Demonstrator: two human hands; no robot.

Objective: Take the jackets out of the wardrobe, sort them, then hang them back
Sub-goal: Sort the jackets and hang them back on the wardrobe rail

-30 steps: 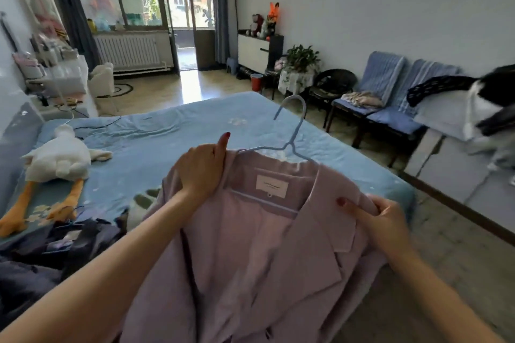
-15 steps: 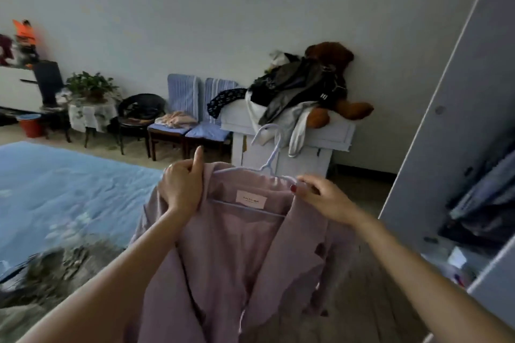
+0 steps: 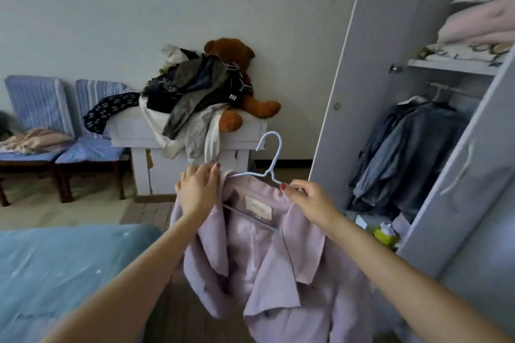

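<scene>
Both hands (image 3: 198, 189) nearer open wardrobe (image 3: 362, 69)

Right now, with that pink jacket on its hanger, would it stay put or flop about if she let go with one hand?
The pink jacket looks floppy: its lapels fold and sag below the hanger. It probably could slide off, since the left hand grips its shoulder there. It seems light; the right hand only pinches the thin hanger.
</scene>
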